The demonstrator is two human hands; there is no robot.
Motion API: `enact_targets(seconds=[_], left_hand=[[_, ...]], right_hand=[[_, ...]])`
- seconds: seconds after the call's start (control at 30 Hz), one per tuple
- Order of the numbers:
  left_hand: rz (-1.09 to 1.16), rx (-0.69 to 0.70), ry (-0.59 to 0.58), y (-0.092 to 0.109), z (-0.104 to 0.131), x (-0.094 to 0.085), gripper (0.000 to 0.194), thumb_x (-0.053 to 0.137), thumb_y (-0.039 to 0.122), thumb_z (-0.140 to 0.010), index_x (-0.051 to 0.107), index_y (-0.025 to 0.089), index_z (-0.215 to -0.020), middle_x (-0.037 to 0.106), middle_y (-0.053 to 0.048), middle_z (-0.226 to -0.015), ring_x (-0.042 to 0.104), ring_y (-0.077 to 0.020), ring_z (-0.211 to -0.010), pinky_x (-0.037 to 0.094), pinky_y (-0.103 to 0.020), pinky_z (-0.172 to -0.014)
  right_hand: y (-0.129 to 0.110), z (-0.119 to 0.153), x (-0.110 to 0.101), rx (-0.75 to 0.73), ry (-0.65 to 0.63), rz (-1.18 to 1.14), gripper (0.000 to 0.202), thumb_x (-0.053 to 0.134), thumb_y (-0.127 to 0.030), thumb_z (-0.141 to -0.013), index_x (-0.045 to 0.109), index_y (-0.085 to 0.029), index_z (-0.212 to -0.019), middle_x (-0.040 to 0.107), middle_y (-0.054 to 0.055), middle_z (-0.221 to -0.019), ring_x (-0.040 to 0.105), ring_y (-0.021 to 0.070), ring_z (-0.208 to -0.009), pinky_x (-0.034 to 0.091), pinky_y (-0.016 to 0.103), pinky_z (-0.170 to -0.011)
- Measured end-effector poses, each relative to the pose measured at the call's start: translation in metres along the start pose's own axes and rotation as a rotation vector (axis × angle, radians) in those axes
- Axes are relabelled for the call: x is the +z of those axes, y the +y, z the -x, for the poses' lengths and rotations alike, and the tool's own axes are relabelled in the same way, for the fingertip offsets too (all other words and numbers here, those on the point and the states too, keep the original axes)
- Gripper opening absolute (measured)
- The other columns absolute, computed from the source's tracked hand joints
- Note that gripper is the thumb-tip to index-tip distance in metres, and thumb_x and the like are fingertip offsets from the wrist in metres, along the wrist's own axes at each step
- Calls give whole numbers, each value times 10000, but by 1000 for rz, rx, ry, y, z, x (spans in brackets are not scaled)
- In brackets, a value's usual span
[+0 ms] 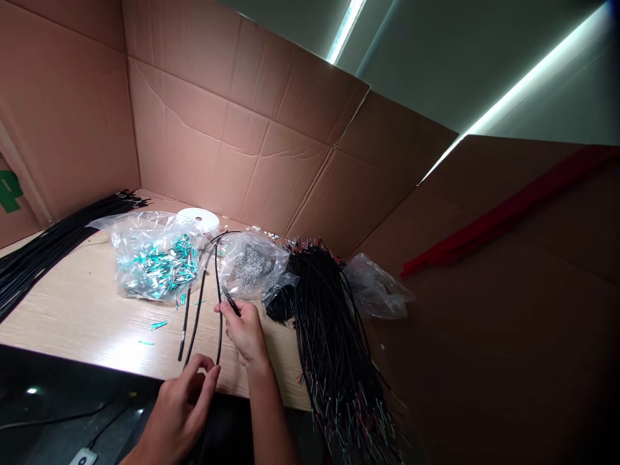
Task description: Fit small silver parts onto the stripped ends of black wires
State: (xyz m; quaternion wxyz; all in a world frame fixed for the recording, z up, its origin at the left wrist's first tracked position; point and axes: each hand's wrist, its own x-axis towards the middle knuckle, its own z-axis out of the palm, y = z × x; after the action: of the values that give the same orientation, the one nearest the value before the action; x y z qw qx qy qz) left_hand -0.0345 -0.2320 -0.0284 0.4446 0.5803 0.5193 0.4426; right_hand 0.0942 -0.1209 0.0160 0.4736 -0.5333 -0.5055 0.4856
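Note:
My left hand (181, 403) is at the table's front edge, its thumb and fingertips pinched at the lower end of a thin black cable (217, 278). Just above and to the right, my right hand (245, 329) is closed round dark pointed tweezers (231, 301), with the same cable passing by its fingertips. Two more black cable pieces (197, 316) lie left of it. Behind stand a clear bag of teal and silver pieces (165, 265) and a clear bag of small silvery parts (252, 265).
A big bundle of black cables with bare coloured wire ends (329, 323) hangs over the table's right edge. Another black bundle (62, 232) lies at the left. A white disc (198, 219) sits behind the bags. Cardboard walls (232, 129) surround the wooden table (72, 316).

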Motion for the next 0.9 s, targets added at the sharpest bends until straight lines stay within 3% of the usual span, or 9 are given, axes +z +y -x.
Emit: enact_targets(seconds=[0.13, 0.23, 0.33, 0.4, 0.47, 0.6, 0.73, 0.83, 0.9], left_hand=[[178, -80, 62, 3, -43, -16, 430, 503, 593, -1066, 644, 219, -908, 562, 14, -602, 544, -183, -545, 447, -285, -577], [632, -142, 22, 26, -99, -28, 393, 516, 536, -1073, 638, 169, -1144, 723, -62, -845, 681, -208, -710, 556, -306, -676], [1016, -211, -57, 59, -152, -39, 356, 410, 388, -1115, 644, 121, -1132, 743, -135, -965, 730, -209, -824, 623, -344, -800], [1155, -261, -87, 74, -179, -44, 387, 342, 312, -1118, 659, 96, -1069, 700, -114, -849, 688, -171, -709, 605, -294, -685], [1209, -315, -134, 78, -201, -44, 393, 319, 280, -1108, 636, 118, -942, 554, -17, -659, 520, -115, -500, 440, -205, -464], [974, -226, -85, 58, -229, -24, 424, 450, 444, -1090, 432, 222, -729, 259, 105, -539, 183, -77, -398, 175, -186, -392], [436, 32, -37, 37, -232, 10, 561, 451, 666, -1049, 388, 241, -688, 322, 65, -568, 285, -112, -494, 211, -222, -474], [89, 320, -88, 31, -224, 30, 499, 428, 574, -1074, 472, 222, -722, 476, 2, -655, 434, -159, -619, 334, -276, -607], [-65, 398, -133, 27, -221, 39, 430, 411, 480, -1085, 491, 225, -749, 503, -4, -660, 452, -174, -620, 337, -303, -655]], right_hand=[[-16, 26, -15, -7, -27, 8, 521, 791, -694, -828, 822, -174, -813, 718, 69, -731, 683, 253, -819, 532, 314, -711], [-18, 51, -25, -4, -1, 30, 450, 787, -610, -877, 831, -163, -868, 786, 91, -889, 698, 263, -899, 542, 338, -843], [-4, 70, -29, 32, 77, 71, 468, 774, -622, -895, 831, -159, -868, 789, 102, -891, 697, 272, -900, 537, 342, -849], [11, 77, -31, 49, 121, 85, 514, 765, -675, -889, 835, -167, -861, 782, 106, -866, 701, 282, -885, 546, 343, -804], [25, 79, -35, 67, 149, 100, 557, 765, -720, -871, 840, -168, -874, 783, 109, -869, 708, 291, -887, 554, 345, -790], [40, 68, -49, 67, 198, 124, 629, 729, -764, -879, 849, -147, -908, 805, 132, -925, 723, 316, -935, 559, 369, -850], [31, 34, -70, -26, 402, 70, 676, 737, -789, -844, 857, -143, -1006, 804, 142, -960, 722, 313, -978, 562, 364, -859], [18, -6, -79, -78, 437, 34, 782, 698, -819, -843, 825, -108, -1143, 752, 101, -828, 685, 270, -882, 530, 322, -734], [12, -34, -81, -90, 429, 30, 813, 666, -835, -849, 803, -98, -1164, 711, 75, -763, 647, 242, -814, 493, 303, -680]])
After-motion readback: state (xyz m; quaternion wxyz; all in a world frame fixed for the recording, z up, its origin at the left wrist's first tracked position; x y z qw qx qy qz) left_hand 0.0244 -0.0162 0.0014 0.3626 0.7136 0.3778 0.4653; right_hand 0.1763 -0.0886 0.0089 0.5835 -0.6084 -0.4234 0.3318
